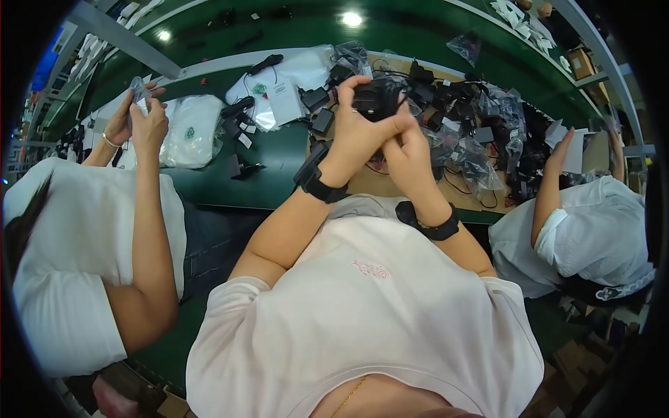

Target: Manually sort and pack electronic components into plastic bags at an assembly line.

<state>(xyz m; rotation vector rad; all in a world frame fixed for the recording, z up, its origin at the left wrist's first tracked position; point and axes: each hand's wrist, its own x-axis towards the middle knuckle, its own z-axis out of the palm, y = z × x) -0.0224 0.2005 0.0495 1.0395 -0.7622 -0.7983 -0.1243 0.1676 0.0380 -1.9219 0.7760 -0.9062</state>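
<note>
In front of my chest, my left hand [354, 129] is closed around a black power adapter [375, 101] with a dark cable. Its index finger curls over the far side and its thumb points right. My right hand [408, 150] meets that thumb, its fingers closed at the adapter's right side where the cable bunches; part of its grip is hidden. Both wrists wear black bands. Beyond and to the right lies a heap of black adapters and cables [428, 97], many in clear plastic bags [481, 167]. Left of my hands, loose adapters [322, 120] lie beside a small white box [284, 101].
Stacks of clear plastic bags [191, 132] lie on the green bench [272, 177]. A co-worker at left holds a bagged item [141, 97]; another at right has hands around a white box [575, 150]. Grey metal posts [129, 38] rise at both sides. A green belt [293, 31] runs behind.
</note>
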